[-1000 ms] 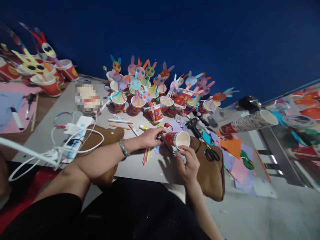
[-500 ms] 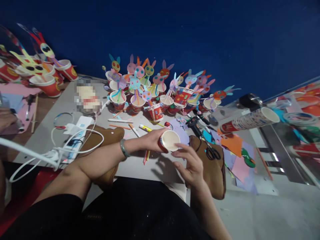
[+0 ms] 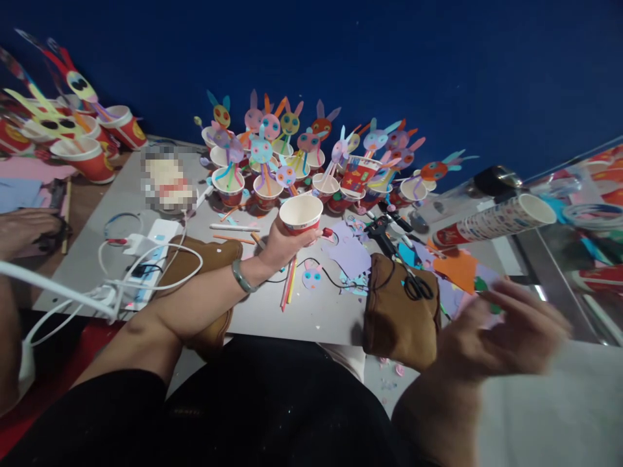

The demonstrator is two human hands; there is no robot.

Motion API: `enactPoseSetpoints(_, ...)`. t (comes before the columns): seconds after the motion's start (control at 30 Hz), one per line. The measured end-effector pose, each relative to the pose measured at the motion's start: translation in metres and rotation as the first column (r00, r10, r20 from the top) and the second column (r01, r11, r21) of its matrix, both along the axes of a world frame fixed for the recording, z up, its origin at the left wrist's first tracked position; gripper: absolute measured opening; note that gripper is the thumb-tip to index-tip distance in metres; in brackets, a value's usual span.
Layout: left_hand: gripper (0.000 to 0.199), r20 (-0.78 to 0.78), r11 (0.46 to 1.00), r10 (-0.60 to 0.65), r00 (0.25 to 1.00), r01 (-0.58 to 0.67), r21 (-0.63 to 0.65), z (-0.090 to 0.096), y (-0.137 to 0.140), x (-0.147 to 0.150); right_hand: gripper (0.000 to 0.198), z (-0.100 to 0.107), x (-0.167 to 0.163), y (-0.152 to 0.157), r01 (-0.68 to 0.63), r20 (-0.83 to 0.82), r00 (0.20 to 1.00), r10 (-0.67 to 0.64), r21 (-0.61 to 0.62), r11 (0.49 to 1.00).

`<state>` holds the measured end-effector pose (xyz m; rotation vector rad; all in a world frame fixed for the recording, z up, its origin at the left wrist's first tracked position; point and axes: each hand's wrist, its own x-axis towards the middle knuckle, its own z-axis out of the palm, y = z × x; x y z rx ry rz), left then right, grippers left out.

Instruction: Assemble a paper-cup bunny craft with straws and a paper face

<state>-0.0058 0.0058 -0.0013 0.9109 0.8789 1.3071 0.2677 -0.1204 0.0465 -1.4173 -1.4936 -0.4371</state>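
My left hand (image 3: 285, 245), with a bangle at the wrist, is wrapped round a red-and-white paper cup (image 3: 302, 220). The cup is roughly upright, mouth up, with nothing visible inside. Below it on the table lies a small blue paper rabbit face (image 3: 312, 277); coloured paper strips (image 3: 288, 285) lie beside it. Out to the right, my right hand (image 3: 509, 331) is raised, blurred by motion, its fingers loosely bent and apart with nothing seen in them. It is nearest to a green tool (image 3: 481, 285), which it partly covers, and some paper sheets.
Finished cups with paper rabbits (image 3: 263, 188) crowd the back. A stack of paper cups (image 3: 496, 222) lies at right, near a glue gun (image 3: 382, 237) and black scissors (image 3: 417, 285) on a brown cushion (image 3: 402, 324). At left are a power strip (image 3: 156, 259) and another person's hand (image 3: 29, 230).
My right hand has left the cup and swung far to the right. My left hand has shifted the cup slightly left and up, uncovering the rabbit face.
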Motion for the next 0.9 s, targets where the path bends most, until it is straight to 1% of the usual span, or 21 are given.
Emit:
enactPoseSetpoints(0.03,0.042,-0.005,0.999,-0.031,1.0,0.031,-0.01,-0.001,0.0,0.0,0.021,-0.007,-0.009,0.001,-0.015,0.057,0.998,0.024,-0.151,0.988)
enactPoseSetpoints(0.07,0.043,-0.011,0.997,-0.078,0.997,0.078,-0.017,-0.003,-0.001,0.0,0.018,-0.013,-0.016,0.001,-0.068,0.113,0.988,0.105,-0.287,0.955)
enactPoseSetpoints(0.1,0.043,-0.019,0.99,-0.142,0.99,0.142,-0.022,-0.004,-0.001,0.0,0.017,-0.019,-0.021,0.002,-0.113,0.144,0.969,0.199,-0.459,0.881)
enactPoseSetpoints(0.13,0.043,-0.031,0.974,-0.228,0.973,0.227,-0.023,-0.004,-0.002,0.0,0.017,-0.024,-0.023,0.002,-0.154,0.136,0.945,0.296,-0.614,0.774)
enactPoseSetpoints(0.17,0.043,-0.045,0.944,-0.33,0.943,0.329,-0.02,-0.005,-0.003,0.0,0.02,-0.028,-0.023,0.002,-0.182,0.108,0.926,0.361,-0.71,0.68)
enactPoseSetpoints(0.2,0.045,-0.064,0.898,-0.439,0.896,0.439,-0.014,-0.006,-0.004,0.0,0.023,-0.032,-0.022,0.002,-0.195,0.073,0.919,0.386,-0.769,0.609)
enactPoseSetpoints(0.23,0.047,-0.094,0.837,-0.545,0.833,0.547,-0.006,-0.007,-0.005,-0.001,0.025,-0.034,-0.018,0.001,-0.189,0.05,0.926,0.373,-0.795,0.576)
enactPoseSetpoints(0.27,0.049,-0.138,0.763,-0.64,0.756,0.647,0.0,-0.008,-0.006,-0.002,0.027,-0.036,-0.014,0.0,-0.156,0.048,0.944,0.327,-0.808,0.568)
enactPoseSetpoints(0.3,0.053,-0.192,0.676,-0.722,0.664,0.737,0.005,-0.01,-0.007,-0.003,0.029,-0.038,-0.008,0.0,-0.09,0.073,0.963,0.261,-0.821,0.563)
enactPoseSetpoints(0.33,0.056,-0.252,0.584,-0.785,0.566,0.812,0.005,-0.011,-0.007,-0.005,0.03,-0.039,-0.002,0.0,0.006,0.127,0.975,0.183,-0.837,0.547)
enactPoseSetpoints(0.37,0.058,-0.311,0.491,-0.828,0.466,0.871,-0.002,-0.013,-0.007,-0.006,0.03,-0.039,0.004,0.0,0.123,0.204,0.974,0.103,-0.849,0.514)
enactPoseSetpoints(0.43,0.057,-0.382,0.315,-0.882,0.275,0.948,-0.044,-0.015,-0.008,-0.01,0.03,-0.041,0.015,0.002,0.331,0.357,0.934,-0.018,-0.845,0.42)
enactPoseSetpoints(0.47,0.055,-0.377,0.238,-0.906,0.192,0.968,-0.077,-0.016,-0.009,-0.012,0.03,-0.041,0.019,0.003,0.394,0.406,0.912,-0.053,-0.836,0.381)
enactPoseSetpoints(0.5,0.053,-0.353,0.173,-0.927,0.124,0.979,-0.109,-0.016,-0.01,-0.014,0.031,-0.042,0.021,0.005,0.429,0.432,0.899,-0.075,-0.831,0.355)
enactPoseSetpoints(0.53,0.052,-0.319,0.117,-0.945,0.069,0.984,-0.135,-0.015,-0.011,-0.015,0.032,-0.044,0.022,0.005,0.437,0.435,0.896,-0.087,-0.831,0.343)
enactPoseSetpoints(0.57,0.05,-0.287,0.076,-0.957,0.031,0.986,-0.15,-0.015,-0.012,-0.015,0.033,-0.045,0.021,0.006,0.42,0.417,0.905,-0.086,-0.841,0.342)
enactPoseSetpoints(0.6,0.05,-0.264,0.049,-0.965,0.006,0.987,-0.156,-0.015,-0.013,-0.015,0.034,-0.047,0.019,0.007,0.385,0.384,0.92,-0.073,-0.855,0.347)
enactPoseSetpoints(0.73,0.049,-0.24,0.005,-0.97,-0.032,0.988,-0.152,-0.019,-0.017,-0.012,0.034,-0.054,0.009,0.009,0.251,0.278,0.961,0.014,-0.888,0.386)
enactPoseSetpoints(0.8,0.048,-0.228,-0.037,-0.971,-0.074,0.986,-0.163,-0.02,-0.018,-0.01,0.032,-0.057,0.004,0.011,0.239,0.279,0.959,0.039,-0.881,0.409)
enactPoseSetpoints(0.87,0.051,-0.181,-0.091,-0.976,-0.122,0.981,-0.174,-0.018,-0.016,-0.012,0.031,-0.061,-0.001,0.014,0.24,0.29,0.955,0.053,-0.87,0.431)
enactPoseSetpoints(0.9,0.055,-0.147,-0.1,-0.981,-0.125,0.981,-0.169,-0.015,-0.014,-0.014,0.032,-0.062,-0.004,0.016,0.231,0.288,0.955,0.067,-0.867,0.442)
